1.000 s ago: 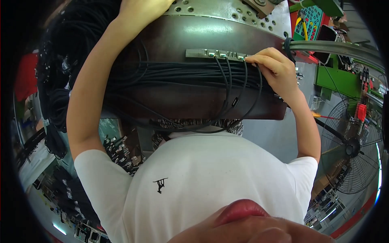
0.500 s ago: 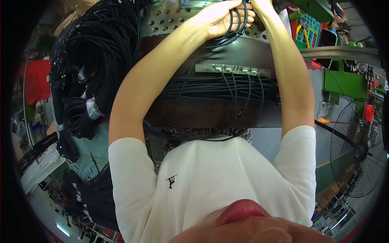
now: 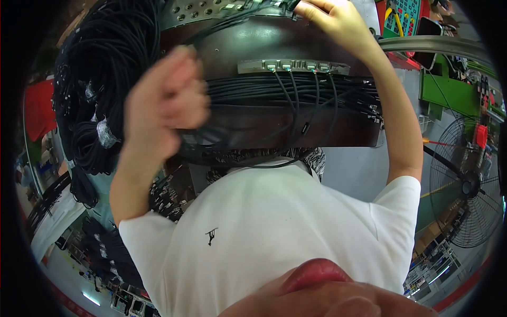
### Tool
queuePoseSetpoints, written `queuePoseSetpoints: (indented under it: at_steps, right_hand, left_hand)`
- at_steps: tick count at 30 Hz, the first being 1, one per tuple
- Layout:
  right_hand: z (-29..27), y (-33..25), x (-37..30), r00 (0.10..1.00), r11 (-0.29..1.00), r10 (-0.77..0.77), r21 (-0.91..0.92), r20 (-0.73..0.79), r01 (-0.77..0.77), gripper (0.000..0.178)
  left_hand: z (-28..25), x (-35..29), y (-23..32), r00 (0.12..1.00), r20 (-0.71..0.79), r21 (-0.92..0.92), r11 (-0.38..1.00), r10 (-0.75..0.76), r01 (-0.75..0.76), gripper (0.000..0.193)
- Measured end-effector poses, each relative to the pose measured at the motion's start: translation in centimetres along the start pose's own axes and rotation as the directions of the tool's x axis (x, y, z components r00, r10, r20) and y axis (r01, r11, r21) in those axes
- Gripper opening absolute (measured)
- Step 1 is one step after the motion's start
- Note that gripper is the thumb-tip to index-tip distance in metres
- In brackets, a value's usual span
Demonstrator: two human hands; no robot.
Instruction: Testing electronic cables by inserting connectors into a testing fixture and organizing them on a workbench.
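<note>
My right hand [image 3: 340,21] is at the top edge, thumb and fingers closed on the end of a bunch of black cables [image 3: 232,22]. These cables run left from it across the dark table. My left hand [image 3: 169,100] is raised over the table's left part, smeared by motion; its fingers look curled, but I cannot tell whether they hold anything. Between the hands and my body, a metal strip with sockets [image 3: 253,66] has several thin black cables [image 3: 294,98] plugged in. Behind those plugged cables, a thick row of black cables [image 3: 237,91] lies across the table.
A big heap of coiled black cables [image 3: 113,42] is at the left, one coil tied with clear wrap [image 3: 105,133]. A curved metal rail [image 3: 433,46] and a large fan [image 3: 467,182] stand at the right. Metal plate with round holes [image 3: 193,10] is at the back.
My left hand has come off the looped cables and swung left and toward me. The loops are now drawn out into a straighter bunch. My right hand stays near the top edge.
</note>
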State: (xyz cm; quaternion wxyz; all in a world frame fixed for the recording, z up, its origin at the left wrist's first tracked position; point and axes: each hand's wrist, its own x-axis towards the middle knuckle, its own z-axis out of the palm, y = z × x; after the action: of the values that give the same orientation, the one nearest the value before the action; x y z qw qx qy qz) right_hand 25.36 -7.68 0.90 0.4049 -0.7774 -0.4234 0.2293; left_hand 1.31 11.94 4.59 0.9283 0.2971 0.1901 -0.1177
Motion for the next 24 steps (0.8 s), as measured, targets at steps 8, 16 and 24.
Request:
queuePoseSetpoints:
  at_steps: [8, 16, 24]
  right_hand:
    - [4.3, -5.1, 0.9, 0.965, 0.961, -0.262, 0.088, -0.033, 0.264, 0.024]
    - [2.2, 4.5, -1.9, 0.716, 0.488, -0.693, -0.789, -0.09, 0.373, 0.029]
    - [-9.1, 7.9, -11.2, 0.382, 0.943, -0.334, -0.307, -0.862, 0.131, 0.03]
  left_hand:
    - [-3.6, -2.8, 9.4, 0.781, 0.028, 0.07, 0.779, 0.623, -0.624, 0.032]
    - [-22.7, -6.0, 26.4, 0.219, -0.56, 0.799, 0.449, 0.799, 0.4, 0.078]
    - [-5.4, -3.0, 6.4, 0.208, 0.188, 0.736, -0.278, 0.96, 0.617, 0.044]
